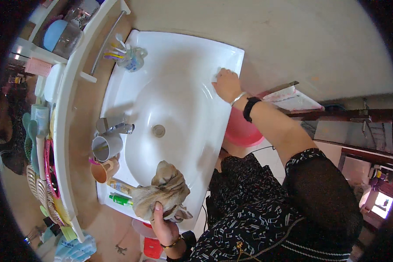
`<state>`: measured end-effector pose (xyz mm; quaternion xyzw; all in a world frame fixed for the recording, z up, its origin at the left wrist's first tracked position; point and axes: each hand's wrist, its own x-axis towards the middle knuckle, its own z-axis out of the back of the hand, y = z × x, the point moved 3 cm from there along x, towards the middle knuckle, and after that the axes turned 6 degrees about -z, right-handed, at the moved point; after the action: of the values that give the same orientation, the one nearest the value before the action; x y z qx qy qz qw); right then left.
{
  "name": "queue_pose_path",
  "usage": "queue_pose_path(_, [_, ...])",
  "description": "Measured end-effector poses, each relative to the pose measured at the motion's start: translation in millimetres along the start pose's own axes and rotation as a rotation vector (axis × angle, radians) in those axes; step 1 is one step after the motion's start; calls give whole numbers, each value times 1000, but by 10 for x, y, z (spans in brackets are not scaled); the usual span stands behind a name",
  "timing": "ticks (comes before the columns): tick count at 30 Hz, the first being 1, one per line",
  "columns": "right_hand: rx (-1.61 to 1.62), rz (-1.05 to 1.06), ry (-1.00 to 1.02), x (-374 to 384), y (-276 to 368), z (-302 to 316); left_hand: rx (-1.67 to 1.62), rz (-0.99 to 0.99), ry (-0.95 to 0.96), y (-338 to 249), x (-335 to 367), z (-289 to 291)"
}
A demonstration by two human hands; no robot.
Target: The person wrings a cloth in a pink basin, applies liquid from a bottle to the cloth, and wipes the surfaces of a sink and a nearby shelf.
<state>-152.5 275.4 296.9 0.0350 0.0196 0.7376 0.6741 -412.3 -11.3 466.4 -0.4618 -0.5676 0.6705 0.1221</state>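
A crumpled beige cloth is bunched in my left hand, the thumb pressed on top of it, over the near left corner of the white washbasin. My right hand rests at the basin's rim in the upper part of the view, its fingers curled under. Whatever may be in those fingers is hidden. A green tube and a yellowish tube lie on the basin ledge beside the cloth. The metal drain shows in the bowl.
By the metal tap stand a grey-white cup and an orange mug. A glass holder contains toothbrushes. Combs hang along the shelf at left. A pink basin sits below the rim.
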Motion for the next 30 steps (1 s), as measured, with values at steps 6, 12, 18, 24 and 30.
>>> queue_pose_path(6, [209,34,39,-247,44,13,12,15,-8,-3,-29,118])
queue_pose_path(12, [624,39,-18,533,-281,265,60,47,-6,-38,-51,110])
queue_pose_path(18, [6,556,-82,218,-32,-77,43,32,8,23,-41,40])
queue_pose_path(24, [11,605,35,-708,52,216,48,96,107,-12,1,-41])
queue_pose_path(30, [146,646,144,-1055,201,199,21,42,71,-42,-20,-27])
